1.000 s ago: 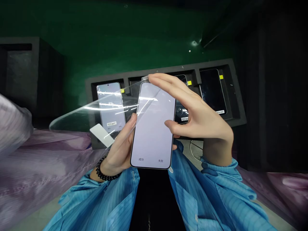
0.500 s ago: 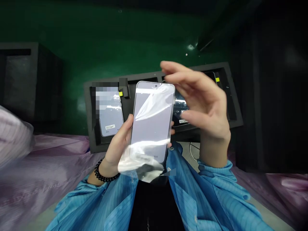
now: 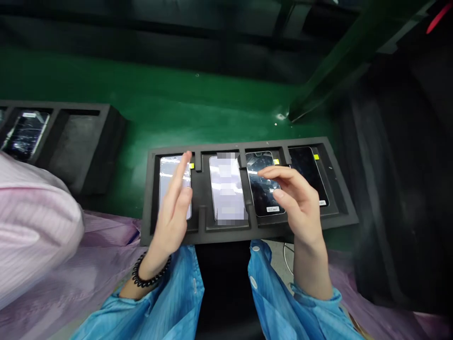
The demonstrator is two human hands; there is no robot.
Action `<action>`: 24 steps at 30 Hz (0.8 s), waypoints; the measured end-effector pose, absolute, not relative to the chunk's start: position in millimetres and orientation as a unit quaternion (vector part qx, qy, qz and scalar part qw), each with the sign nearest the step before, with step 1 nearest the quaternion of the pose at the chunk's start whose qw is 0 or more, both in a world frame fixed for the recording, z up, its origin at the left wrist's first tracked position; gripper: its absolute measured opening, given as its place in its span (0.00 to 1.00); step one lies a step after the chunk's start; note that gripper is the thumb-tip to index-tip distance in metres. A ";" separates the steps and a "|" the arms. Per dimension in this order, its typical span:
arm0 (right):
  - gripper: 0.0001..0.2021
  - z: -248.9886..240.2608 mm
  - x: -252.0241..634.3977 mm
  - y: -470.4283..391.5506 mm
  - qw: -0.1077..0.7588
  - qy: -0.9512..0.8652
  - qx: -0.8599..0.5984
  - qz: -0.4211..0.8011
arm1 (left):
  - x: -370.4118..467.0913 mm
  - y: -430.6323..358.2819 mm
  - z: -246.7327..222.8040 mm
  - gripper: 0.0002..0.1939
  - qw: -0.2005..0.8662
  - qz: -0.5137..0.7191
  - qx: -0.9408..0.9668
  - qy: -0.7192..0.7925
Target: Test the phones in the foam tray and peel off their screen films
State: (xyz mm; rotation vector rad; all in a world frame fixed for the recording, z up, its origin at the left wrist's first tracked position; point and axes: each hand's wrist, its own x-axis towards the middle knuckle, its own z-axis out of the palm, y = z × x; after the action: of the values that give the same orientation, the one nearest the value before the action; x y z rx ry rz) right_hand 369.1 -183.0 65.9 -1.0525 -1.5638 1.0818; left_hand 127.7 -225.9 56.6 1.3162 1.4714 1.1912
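Note:
A black foam tray [image 3: 226,236] in front of me holds several smartphones in its slots. In the second slot from the left lies a lit smartphone [image 3: 228,189], with no hand on it. My left hand [image 3: 175,208] hovers over the leftmost lit phone [image 3: 166,182] and partly covers it; its fingers are stretched out and it holds nothing. Above the dark third phone [image 3: 264,193] is my right hand [image 3: 295,196], fingers curved and thumb apart, with nothing between them. The rightmost phone [image 3: 311,174] has a dark screen and a yellow tab at its upper corner.
Another black foam tray [image 3: 102,156] stands at the left on the green bench [image 3: 159,99], with a dark phone [image 3: 26,134] in one slot. A pink sleeve [image 3: 35,226] of a person reaches in at the left. Dark stacked material [image 3: 399,189] stands at the right.
The smartphone held in my left hand has gone down into the second slot, and the hand has let go of it. My right hand has lowered toward the tray. The view has shifted.

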 end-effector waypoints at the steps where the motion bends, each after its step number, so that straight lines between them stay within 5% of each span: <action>1: 0.09 66.2 368.1 -183.7 0.451 -0.647 -0.429 0.441 | 116.5 -225.4 53.8 0.29 0.315 0.420 0.578 0.625; 3: 0.09 65.4 364.9 -184.3 0.424 -0.666 -0.423 0.445 | 96.7 -223.0 41.9 0.39 0.176 0.299 0.639 0.687; 6: 0.10 61.6 358.6 -183.1 0.396 -0.687 -0.408 0.452 | 81.5 -217.6 19.3 0.56 0.117 0.197 0.663 0.713; 11: 0.10 56.9 355.3 -181.6 0.395 -0.691 -0.400 0.453 | 84.3 -216.0 27.4 0.49 0.102 0.214 0.623 0.745; 17: 0.11 57.5 365.3 -187.1 0.407 -0.687 -0.417 0.433 | 52.8 -235.8 58.7 0.17 0.212 0.287 0.402 0.843; 21: 0.10 57.9 363.8 -189.2 0.413 -0.684 -0.419 0.431 | 36.9 -244.9 57.7 0.25 0.268 0.411 0.352 0.797; 24: 0.10 60.5 357.3 -190.3 0.414 -0.685 -0.404 0.443 | 59.0 -240.3 66.5 0.33 0.405 0.475 0.314 0.715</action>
State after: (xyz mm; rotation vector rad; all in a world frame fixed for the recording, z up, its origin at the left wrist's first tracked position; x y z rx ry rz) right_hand 357.3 -190.3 60.5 -1.0142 -1.7214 1.1125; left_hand 59.0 -240.3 66.5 0.7922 1.8045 1.1987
